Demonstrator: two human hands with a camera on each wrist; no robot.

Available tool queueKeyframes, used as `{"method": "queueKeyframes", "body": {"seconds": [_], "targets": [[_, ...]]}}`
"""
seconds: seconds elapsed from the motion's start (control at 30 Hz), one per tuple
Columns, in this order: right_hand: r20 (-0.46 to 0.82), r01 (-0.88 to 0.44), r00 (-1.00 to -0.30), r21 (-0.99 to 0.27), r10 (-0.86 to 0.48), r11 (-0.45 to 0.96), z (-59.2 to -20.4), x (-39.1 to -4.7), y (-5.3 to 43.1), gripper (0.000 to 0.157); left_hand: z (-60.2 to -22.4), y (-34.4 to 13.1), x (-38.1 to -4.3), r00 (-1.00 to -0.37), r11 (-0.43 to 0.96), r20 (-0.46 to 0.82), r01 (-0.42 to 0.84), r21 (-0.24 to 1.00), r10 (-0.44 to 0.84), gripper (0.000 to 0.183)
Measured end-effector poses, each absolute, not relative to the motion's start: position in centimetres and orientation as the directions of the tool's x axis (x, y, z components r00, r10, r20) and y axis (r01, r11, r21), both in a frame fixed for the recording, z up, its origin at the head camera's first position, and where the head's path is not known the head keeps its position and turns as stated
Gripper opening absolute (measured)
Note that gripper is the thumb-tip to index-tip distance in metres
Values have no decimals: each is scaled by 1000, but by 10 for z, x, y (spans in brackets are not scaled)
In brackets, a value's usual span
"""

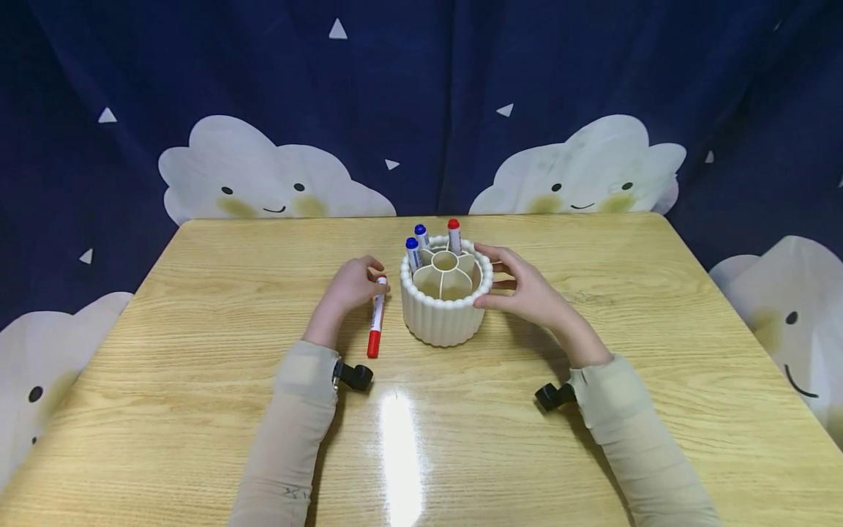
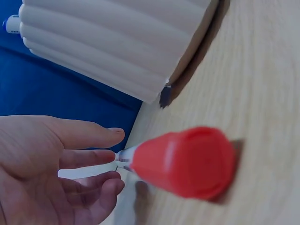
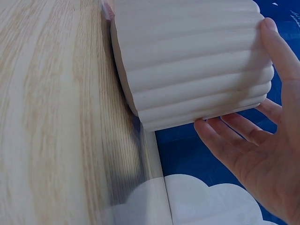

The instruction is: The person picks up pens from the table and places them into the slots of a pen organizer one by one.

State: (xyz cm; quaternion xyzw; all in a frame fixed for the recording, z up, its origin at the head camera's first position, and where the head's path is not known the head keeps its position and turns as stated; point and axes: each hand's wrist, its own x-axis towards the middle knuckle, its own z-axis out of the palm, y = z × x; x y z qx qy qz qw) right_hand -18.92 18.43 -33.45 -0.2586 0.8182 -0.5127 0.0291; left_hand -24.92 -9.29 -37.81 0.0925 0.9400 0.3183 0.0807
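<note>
A cream ribbed pen holder point(image 1: 443, 322) stands upright on the table, divided into compartments. Two blue-capped markers point(image 1: 413, 255) and a red-capped marker point(image 1: 455, 238) stand in its back compartments. My right hand point(image 1: 527, 289) holds the holder's right side, thumb at the near rim and fingers round the far side; the right wrist view shows the fingertips point(image 3: 201, 125) against its wall. Left of the holder, a red-and-white marker point(image 1: 377, 318) lies with its large red end toward me. At its far end is my left hand point(image 2: 56, 164), fingers loosely extended, fingertips at the barrel.
The wooden table point(image 1: 197, 351) reaches back to a dark blue curtain point(image 1: 421, 95) printed with clouds. A glare patch point(image 1: 400, 461) shines on the near surface. Black wrist cameras point(image 1: 356, 376) sit on both sleeves.
</note>
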Motion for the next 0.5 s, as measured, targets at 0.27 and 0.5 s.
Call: {"method": "queueKeyframes", "body": {"seconds": [0.27,0.5], "targets": [[220,-395,-863,-855,-454,336,-334,-190,184,75,-382,-91,-249,-971,784,-143,61,618,189,40],[228,-397,-859,-862,-458,315,-335,-189,184,75,-384,-91,-247,-975,781,-127,65,621,183,38]]}}
